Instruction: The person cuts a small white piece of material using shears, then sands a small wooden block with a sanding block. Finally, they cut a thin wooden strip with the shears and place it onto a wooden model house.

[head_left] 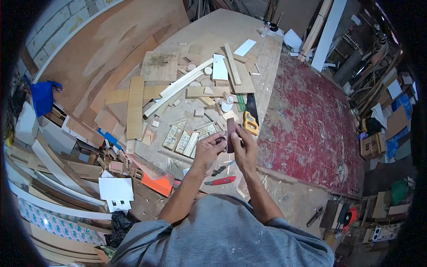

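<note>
Both my hands are raised over the near part of the wooden worktable [209, 20]. A narrow dark brown block [230, 129] stands upright between them. My right hand [245, 149] is closed on it from the right side. My left hand [209, 151] is closed at its left side, with the fingertips bent by its lower part; a small dark piece shows at these fingertips, too small to make out. Small panels with window shapes [183, 142] lie just left of my left hand. Below my hands lies a red utility knife [221, 181].
A hand saw with a yellow handle [250, 123] lies at the table's right edge, beside a white container [227, 103]. Long wood strips [184, 84] and a white board [219, 67] lie farther back. An orange object [156, 184] is at the lower left.
</note>
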### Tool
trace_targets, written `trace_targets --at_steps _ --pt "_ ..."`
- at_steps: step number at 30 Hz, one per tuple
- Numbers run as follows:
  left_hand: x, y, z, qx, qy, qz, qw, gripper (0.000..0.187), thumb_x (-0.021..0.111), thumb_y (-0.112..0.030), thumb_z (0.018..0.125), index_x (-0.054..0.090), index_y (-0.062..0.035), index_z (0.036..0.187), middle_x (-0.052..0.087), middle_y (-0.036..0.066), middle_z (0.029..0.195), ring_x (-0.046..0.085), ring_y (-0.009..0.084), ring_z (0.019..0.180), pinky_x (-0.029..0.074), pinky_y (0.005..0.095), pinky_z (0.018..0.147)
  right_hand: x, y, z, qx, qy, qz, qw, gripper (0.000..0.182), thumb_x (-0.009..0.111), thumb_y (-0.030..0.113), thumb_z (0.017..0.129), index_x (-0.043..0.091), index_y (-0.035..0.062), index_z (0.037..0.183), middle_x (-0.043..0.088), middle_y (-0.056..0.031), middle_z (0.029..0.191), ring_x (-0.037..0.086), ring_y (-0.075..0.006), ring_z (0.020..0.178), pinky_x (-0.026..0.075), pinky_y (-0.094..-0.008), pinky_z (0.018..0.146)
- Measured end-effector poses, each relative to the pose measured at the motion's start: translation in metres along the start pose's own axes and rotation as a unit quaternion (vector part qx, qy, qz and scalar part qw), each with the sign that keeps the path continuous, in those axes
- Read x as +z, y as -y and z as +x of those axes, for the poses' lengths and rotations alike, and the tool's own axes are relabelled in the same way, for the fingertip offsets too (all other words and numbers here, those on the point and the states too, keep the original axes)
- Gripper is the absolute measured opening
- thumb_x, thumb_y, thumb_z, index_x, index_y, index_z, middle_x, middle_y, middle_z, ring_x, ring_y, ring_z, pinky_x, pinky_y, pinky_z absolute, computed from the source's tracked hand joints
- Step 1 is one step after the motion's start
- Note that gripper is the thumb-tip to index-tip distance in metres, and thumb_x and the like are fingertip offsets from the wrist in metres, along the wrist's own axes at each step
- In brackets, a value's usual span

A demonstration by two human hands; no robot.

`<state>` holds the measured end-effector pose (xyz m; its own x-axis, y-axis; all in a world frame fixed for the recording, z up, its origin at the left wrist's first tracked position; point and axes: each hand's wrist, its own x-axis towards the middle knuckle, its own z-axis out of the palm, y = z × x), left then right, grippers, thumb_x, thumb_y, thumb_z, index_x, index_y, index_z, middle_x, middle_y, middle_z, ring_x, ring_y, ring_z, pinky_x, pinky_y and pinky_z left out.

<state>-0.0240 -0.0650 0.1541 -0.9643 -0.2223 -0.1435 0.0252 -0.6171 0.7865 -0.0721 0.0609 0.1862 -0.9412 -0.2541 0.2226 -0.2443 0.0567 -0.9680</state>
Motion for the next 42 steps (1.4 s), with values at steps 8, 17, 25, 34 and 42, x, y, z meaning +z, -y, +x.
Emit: trace_targets --at_steps 8,17,25,34,42 --pt "-0.011 -0.012 -0.007 -0.08 0.018 -0.08 0.993 0.038 0.066 0.002 0.089 0.06 0.0021 0.126 0.067 0.005 0.097 0.062 0.0096 0.08 0.052 0.0218 0.073 -0.016 -0.026 0.021 -0.164 0.058 -0.085 0.981 0.037 0.063 0.004 0.092 0.061 -0.0001 0.128 0.06 -0.0206 0.123 0.056 -0.0282 0.121 0.048 -0.0335 0.093" --pt "-0.017 -0.021 -0.014 -0.151 0.057 -0.188 0.969 0.041 0.06 0.005 0.091 0.057 -0.0029 0.131 0.07 0.009 0.107 0.067 0.013 0.083 0.056 0.0239 0.075 -0.041 0.0 0.024 -0.335 0.179 -0.217 0.899 0.052 0.071 -0.006 0.08 0.063 0.013 0.128 0.056 -0.0213 0.129 0.058 -0.0374 0.115 0.05 -0.0422 0.092" --pt "-0.022 -0.016 -0.008 -0.166 0.076 -0.173 0.968 0.045 0.062 0.003 0.091 0.056 -0.0033 0.135 0.07 0.007 0.107 0.067 0.0131 0.085 0.056 0.025 0.077 -0.047 0.008 0.026 -0.379 0.195 -0.253 0.868 0.054 0.072 -0.005 0.079 0.061 0.0136 0.128 0.057 -0.019 0.124 0.059 -0.0343 0.109 0.052 -0.0424 0.087" --pt "-0.022 -0.018 -0.014 -0.16 0.079 -0.132 0.975 0.042 0.068 0.0 0.088 0.06 -0.0039 0.13 0.072 0.005 0.1 0.068 0.0141 0.088 0.056 0.0251 0.076 -0.057 -0.016 0.039 -0.327 0.194 -0.257 0.889 0.054 0.068 -0.005 0.082 0.059 0.0109 0.132 0.056 -0.0226 0.127 0.059 -0.0357 0.114 0.049 -0.0375 0.095" --pt "-0.015 -0.008 -0.007 -0.02 -0.024 0.037 0.999 0.033 0.072 -0.001 0.086 0.065 0.0035 0.118 0.07 0.007 0.091 0.066 0.011 0.075 0.054 0.0233 0.067 -0.044 -0.025 0.02 -0.155 0.097 -0.06 0.981 0.041 0.061 0.006 0.095 0.055 -0.0041 0.134 0.058 -0.0177 0.132 0.057 -0.0233 0.118 0.042 -0.0347 0.104"
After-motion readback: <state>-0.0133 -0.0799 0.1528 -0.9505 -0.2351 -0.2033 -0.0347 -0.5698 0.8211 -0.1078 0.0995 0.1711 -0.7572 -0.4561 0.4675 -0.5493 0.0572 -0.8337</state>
